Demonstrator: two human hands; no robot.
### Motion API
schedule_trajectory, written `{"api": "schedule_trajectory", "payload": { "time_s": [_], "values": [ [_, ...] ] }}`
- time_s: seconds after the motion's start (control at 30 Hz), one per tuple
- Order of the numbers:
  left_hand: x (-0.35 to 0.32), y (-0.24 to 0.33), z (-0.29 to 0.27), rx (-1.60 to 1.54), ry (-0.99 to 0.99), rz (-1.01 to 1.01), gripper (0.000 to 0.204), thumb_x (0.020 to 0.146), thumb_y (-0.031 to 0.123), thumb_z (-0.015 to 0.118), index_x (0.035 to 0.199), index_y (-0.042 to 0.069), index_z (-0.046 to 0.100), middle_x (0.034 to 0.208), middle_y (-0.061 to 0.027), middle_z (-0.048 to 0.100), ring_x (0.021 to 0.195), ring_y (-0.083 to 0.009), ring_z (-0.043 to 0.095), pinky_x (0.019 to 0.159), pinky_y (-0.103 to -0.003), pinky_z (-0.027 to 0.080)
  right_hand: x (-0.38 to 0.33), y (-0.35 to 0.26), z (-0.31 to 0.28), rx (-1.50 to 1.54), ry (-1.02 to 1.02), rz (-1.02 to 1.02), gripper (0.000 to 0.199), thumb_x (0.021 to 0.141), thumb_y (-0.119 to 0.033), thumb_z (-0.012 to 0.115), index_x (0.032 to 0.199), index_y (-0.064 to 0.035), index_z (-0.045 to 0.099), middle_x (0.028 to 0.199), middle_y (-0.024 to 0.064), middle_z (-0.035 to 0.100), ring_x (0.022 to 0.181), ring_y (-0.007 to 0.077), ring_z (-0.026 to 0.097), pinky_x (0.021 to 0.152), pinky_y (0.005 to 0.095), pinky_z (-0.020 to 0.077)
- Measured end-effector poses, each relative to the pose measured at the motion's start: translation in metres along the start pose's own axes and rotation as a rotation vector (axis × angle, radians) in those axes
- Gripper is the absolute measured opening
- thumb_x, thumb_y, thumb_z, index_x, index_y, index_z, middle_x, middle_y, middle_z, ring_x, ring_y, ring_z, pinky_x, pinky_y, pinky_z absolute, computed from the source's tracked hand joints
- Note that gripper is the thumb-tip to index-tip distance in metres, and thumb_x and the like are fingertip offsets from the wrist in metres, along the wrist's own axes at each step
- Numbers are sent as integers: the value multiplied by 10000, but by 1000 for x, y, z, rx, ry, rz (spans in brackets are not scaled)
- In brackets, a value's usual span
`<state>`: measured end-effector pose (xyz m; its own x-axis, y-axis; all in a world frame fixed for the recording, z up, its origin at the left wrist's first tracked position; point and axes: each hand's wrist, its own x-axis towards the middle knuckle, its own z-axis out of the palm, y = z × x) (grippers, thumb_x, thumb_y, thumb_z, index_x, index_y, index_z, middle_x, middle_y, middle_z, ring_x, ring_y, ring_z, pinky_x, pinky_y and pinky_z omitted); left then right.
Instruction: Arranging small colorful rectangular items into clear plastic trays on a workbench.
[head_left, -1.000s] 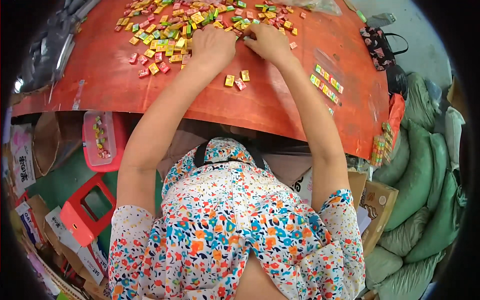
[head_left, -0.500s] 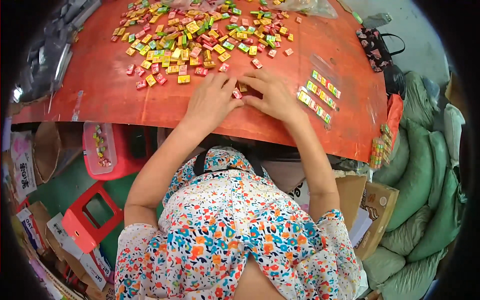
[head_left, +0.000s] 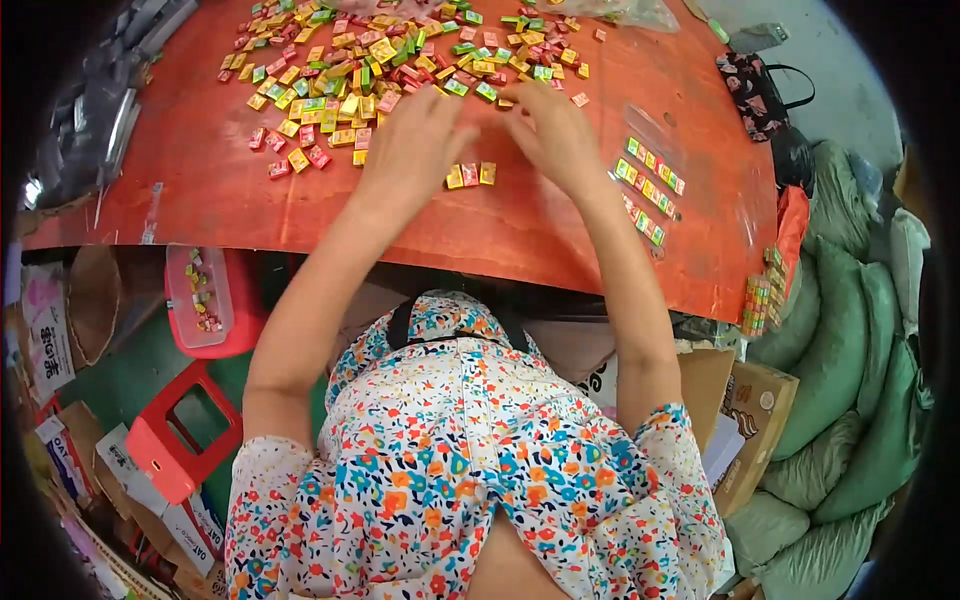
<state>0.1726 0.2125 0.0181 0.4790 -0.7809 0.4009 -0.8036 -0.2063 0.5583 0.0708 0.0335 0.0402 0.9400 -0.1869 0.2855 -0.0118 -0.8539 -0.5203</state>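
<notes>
A short row of small boxes (head_left: 470,175), yellow and pink-red, lies on the red table near its front edge, just below the gap between my hands. My left hand (head_left: 418,140) is over the near edge of a heap of small coloured boxes (head_left: 350,85), thumb apart from the fingers; some boxes are hidden under it. My right hand (head_left: 550,130) is at the heap's right side, its bent fingers apart, fingertips near a green box (head_left: 487,92). Neither hand visibly holds anything. To the right lie several neat strips of boxes (head_left: 650,190) in clear plastic.
The red table (head_left: 260,215) curves before me. Clear plastic bags (head_left: 630,14) lie at its far edge, grey plastic packs (head_left: 90,130) at the left. Stacked boxes (head_left: 762,295) stand at the right corner. A red stool (head_left: 185,430) and green sacks (head_left: 830,350) flank me below.
Both hands have moved away from me, from the table's near part to the heap. The short row of boxes that was mostly covered by my fingers now shows.
</notes>
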Motion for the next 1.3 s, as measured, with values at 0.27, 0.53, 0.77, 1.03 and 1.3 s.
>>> {"api": "schedule_trajectory", "payload": {
  "time_s": [0.27, 0.53, 0.77, 1.03, 1.3],
  "values": [
    [84, -41, 34, 563, -21, 0, 169, 848, 180, 611, 932, 41, 660, 910, -138, 663, 931, -292, 630, 775, -427, 529, 66, 30, 30, -490, -2, -46, 241, 865, -212, 631, 1057, -71, 666, 962, 123, 678, 914, 337, 641, 784, 439, 522],
    [45, -23, -5, 259, 118, 159, 142, 833, 158, 630, 890, 29, 633, 872, -136, 625, 879, -319, 605, 752, -439, 509, 19, 11, 2, -306, 185, -16, 247, 860, -244, 659, 1076, -129, 690, 881, 88, 678, 860, 279, 654, 719, 406, 523],
    [-31, -8, -17, 47, -56, -15, 247, 796, 194, 722, 961, 37, 626, 874, -135, 582, 864, -331, 588, 761, -434, 488, -45, -5, 3, -119, 26, 80, 286, 849, -243, 716, 1086, -87, 688, 852, 95, 665, 739, 253, 646, 654, 360, 508],
    [-22, -12, -22, -17, 74, 8, 322, 813, 205, 724, 1066, 35, 622, 922, -141, 594, 881, -346, 593, 772, -446, 487, -7, -1, 3, -27, 22, 208, 309, 855, -248, 713, 1114, -82, 688, 859, 90, 677, 762, 250, 668, 660, 342, 525],
    [41, -55, -29, 502, 56, -72, 153, 849, 150, 649, 922, 16, 635, 919, -147, 632, 887, -323, 624, 782, -435, 517, 96, -17, 58, -388, 46, -83, 251, 875, -278, 635, 1062, -111, 644, 997, 91, 682, 847, 295, 679, 708, 442, 538]
  ]
}}
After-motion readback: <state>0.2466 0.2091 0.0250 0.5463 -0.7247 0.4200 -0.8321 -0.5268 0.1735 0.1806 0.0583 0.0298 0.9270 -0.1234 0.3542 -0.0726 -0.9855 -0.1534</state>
